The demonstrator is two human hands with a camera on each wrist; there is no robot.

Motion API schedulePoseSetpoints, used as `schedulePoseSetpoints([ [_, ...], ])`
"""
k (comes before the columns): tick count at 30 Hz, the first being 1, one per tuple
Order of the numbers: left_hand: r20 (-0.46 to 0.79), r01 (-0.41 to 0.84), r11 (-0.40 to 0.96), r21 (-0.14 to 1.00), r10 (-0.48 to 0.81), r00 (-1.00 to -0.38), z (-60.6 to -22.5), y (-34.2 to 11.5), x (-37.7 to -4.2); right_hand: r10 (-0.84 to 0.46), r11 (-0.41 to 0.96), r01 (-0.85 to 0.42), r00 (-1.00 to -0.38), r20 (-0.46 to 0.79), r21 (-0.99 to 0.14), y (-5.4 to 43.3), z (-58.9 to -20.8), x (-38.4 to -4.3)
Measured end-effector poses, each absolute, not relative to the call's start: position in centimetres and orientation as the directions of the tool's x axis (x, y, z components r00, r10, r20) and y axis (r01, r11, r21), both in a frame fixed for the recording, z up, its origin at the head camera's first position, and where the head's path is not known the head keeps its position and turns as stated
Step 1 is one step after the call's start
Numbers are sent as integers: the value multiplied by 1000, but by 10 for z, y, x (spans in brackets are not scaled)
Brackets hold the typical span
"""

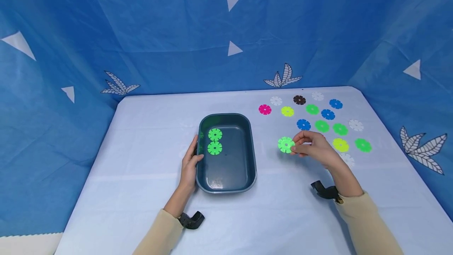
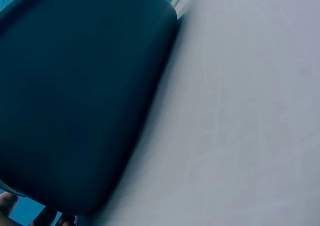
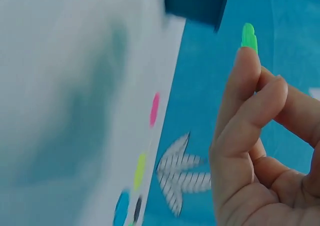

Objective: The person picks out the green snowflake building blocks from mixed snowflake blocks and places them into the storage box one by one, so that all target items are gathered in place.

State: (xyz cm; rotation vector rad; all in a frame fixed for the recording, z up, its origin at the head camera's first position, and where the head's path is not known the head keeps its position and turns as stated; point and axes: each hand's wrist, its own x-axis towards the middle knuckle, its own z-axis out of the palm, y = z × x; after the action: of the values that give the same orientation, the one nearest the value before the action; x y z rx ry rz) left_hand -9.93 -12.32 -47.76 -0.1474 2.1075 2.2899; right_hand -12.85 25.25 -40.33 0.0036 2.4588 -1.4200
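A dark blue-grey plastic tray [image 1: 226, 176] stands left of the table's middle, with two green notched discs [image 1: 214, 148] lying one behind the other along its left side. My left hand [image 1: 190, 164] grips the tray's left wall, thumb over the rim and fingers along the outside. In the left wrist view, the tray's outer side [image 2: 75, 96] fills much of the picture and only fingertips [image 2: 45, 216] show. To the right of the tray, my right hand [image 1: 313, 146] pinches another green notched disc [image 1: 286, 145] between thumb and fingers. That disc [image 3: 249, 37] appears edge-on in the right wrist view.
Loose notched discs lie across the table's right side: a pink one [image 1: 264, 109], a brown one [image 1: 299, 100], plus several blue, green, yellow and white. White cloth [image 1: 148, 148] covers the table, and a blue curtain [image 1: 177, 30] hangs behind it.
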Motion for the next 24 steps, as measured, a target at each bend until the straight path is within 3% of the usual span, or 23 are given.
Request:
schedulePoseSetpoints([
  [13, -89, -85, -81, 993, -48, -995, -476, -123, -99, -300, 444, 76, -926, -228, -893, 168, -389, -148],
  [24, -84, -80, -87, 993, -50, -995, -476, -122, -99, -461, 412, 34, -854, -241, -910, 111, -395, -156],
])
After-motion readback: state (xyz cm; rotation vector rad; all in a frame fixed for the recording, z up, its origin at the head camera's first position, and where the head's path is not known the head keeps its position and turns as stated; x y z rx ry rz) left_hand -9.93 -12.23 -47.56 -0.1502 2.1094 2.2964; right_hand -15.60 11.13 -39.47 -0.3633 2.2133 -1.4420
